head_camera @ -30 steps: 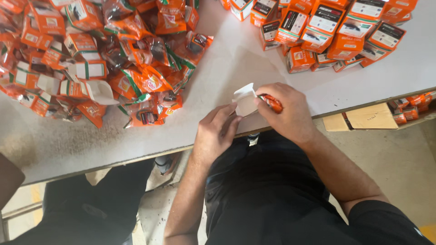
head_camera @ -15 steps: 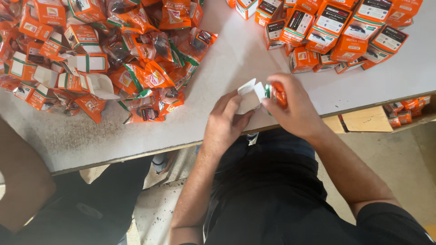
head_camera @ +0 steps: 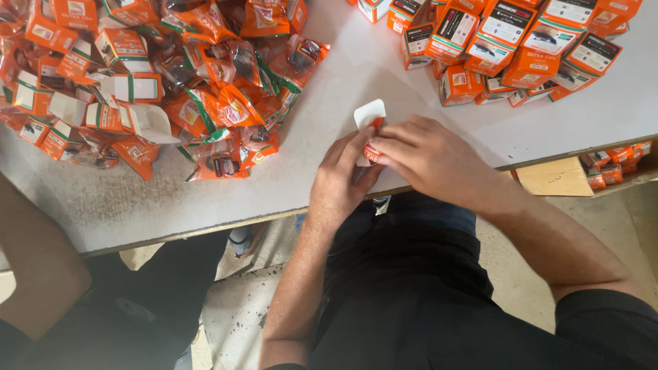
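Note:
Both my hands meet at the near edge of a grey table [head_camera: 343,75], gripping one small orange carton [head_camera: 371,130] whose white end flap stands open at the top. My left hand [head_camera: 340,179] holds its lower left side with the fingers curled up against it. My right hand [head_camera: 428,159] covers the carton from the right, thumb and fingers pressed on it. Most of the carton is hidden under my fingers.
A heap of orange plastic packets and open, empty cartons [head_camera: 157,82] fills the table's left. Closed orange cartons [head_camera: 510,44] are piled at the back right. Another person's arm [head_camera: 34,260] is at the left edge. More cartons and a cardboard piece [head_camera: 555,177] lie below the table, right.
My hands have shifted slightly left along the table edge and closed more tightly over the carton. Its white flap now points up. The other person's arm has come further into view.

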Demonstrator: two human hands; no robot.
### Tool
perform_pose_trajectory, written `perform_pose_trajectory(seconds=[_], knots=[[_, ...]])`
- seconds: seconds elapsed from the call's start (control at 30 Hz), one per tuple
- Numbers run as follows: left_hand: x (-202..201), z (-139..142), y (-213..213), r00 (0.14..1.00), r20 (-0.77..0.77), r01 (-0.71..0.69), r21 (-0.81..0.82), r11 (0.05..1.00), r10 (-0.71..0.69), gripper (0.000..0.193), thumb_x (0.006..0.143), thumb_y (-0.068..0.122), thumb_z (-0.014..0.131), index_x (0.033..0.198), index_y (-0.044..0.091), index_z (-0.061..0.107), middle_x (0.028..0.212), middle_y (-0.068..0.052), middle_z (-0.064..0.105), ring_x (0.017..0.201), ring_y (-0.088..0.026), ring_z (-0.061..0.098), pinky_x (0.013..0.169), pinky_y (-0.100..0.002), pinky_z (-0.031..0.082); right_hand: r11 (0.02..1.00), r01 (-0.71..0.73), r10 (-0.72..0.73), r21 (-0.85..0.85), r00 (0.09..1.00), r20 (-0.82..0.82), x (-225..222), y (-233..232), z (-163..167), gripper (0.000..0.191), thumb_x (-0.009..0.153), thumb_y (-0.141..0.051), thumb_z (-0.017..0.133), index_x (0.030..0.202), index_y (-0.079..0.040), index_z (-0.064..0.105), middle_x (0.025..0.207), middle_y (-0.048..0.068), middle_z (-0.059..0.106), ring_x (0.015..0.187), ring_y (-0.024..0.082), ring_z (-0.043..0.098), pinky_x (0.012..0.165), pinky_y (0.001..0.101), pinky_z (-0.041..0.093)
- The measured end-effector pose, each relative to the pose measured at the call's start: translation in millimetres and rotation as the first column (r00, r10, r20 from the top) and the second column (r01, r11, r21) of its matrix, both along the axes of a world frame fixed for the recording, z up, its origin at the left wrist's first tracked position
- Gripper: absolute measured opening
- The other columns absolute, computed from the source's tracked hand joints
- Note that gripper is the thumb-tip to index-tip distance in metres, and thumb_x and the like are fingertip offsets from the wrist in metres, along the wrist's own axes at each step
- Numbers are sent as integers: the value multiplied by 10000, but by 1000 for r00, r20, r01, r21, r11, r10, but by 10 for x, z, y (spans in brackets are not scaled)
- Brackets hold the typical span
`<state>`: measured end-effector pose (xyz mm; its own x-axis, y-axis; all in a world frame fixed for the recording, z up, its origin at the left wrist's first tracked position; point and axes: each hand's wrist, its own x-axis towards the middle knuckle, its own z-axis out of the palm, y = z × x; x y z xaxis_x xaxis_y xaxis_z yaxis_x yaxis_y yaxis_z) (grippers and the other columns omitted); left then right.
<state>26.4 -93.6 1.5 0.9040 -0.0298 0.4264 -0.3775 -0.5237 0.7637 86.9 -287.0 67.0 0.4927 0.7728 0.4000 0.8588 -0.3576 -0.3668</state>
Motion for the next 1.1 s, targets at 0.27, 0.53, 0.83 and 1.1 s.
perform_pose_trajectory(seconds=[0.27,0.53,0.83,1.1], knots=[[12,33,10,1000,25,11,31,999,-12,505,818,75,858,1265,50,625,1274,-126,639,1150,-329,684,954,-395,597,991,85,-81,100,996,-44,9,-82,-90,217,941,-62,715,1153,-48,669,1150,102,681,1048,339,652,921,450,520],[-41,44,-8,1000,13,-5,150,989,3,590,807,85,821,1338,100,564,1326,-171,593,1075,-350,678,897,-421,588,999,41,-36,-36,990,140,18,-49,-183,302,887,-194,745,1161,-70,710,1180,68,691,1118,300,568,944,456,432],[-53,-18,-39,993,64,-104,91,990,98,582,810,139,873,1272,20,539,1293,-173,570,1077,-359,655,875,-413,588,980,196,-193,23,931,310,-68,-63,-431,325,975,-227,777,1267,-94,727,1351,-20,624,1266,241,501,1054,491,348],[-115,73,33,962,273,-52,181,982,1,483,811,86,865,1248,26,669,1272,-91,648,1237,-310,620,1045,-422,554,956,284,-292,75,943,159,-159,-59,-546,356,970,-222,767,1311,-132,721,1362,126,455,1354,384,382,1135,522,323]])
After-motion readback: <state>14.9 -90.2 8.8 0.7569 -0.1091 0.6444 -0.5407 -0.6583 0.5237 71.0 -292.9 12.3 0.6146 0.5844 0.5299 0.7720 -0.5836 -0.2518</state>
